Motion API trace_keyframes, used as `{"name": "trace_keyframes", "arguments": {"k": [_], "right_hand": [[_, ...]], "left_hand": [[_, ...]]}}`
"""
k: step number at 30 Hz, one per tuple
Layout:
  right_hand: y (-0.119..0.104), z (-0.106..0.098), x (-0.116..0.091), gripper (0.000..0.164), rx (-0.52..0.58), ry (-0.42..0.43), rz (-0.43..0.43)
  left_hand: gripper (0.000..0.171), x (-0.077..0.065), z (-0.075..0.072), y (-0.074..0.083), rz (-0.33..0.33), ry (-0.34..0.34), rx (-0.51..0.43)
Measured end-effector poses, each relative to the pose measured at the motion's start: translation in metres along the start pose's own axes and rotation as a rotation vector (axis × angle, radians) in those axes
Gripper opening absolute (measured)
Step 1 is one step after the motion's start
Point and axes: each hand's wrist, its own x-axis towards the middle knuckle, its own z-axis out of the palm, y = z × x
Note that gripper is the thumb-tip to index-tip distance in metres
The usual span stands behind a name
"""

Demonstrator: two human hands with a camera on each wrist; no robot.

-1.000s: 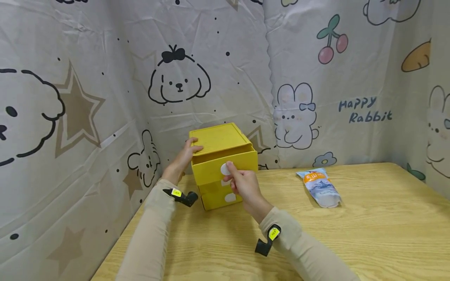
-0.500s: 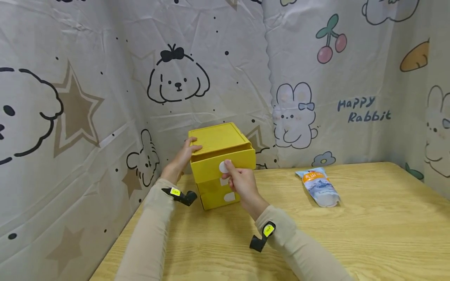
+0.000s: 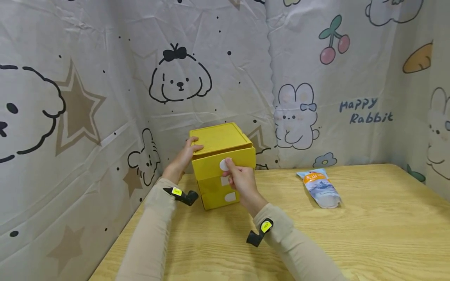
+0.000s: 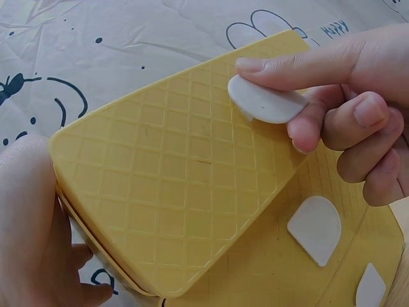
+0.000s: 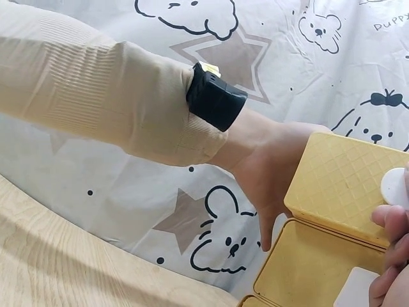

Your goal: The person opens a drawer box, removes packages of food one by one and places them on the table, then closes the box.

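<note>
The drawer box (image 3: 218,139) at the centre of the head view is yellow, its top drawer front (image 4: 160,185) embossed with a diamond grid; the handles (image 3: 230,197) are plain white. The packet (image 3: 321,189) at right is light blue, with an orange label and a blue mountain print. The surface (image 3: 379,218) is pale wood with streaky grain. The off-white cloth (image 3: 239,66) carries black-outlined dogs, tan stars, black dots and, upper right, pink cherries. The sleeves (image 5: 83,83) are beige; the wrist cameras (image 3: 254,238) black, with bright yellow labels (image 3: 266,226).
</note>
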Motion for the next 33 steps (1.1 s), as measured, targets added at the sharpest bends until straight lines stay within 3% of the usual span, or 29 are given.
{"name": "trace_keyframes", "arguments": {"k": [33], "right_hand": [[0.002, 0.005, 0.012, 0.052, -0.023, 0.024, -0.017]], "left_hand": [[0.067, 0.001, 0.0, 0.001, -0.017, -0.002, -0.003]]}}
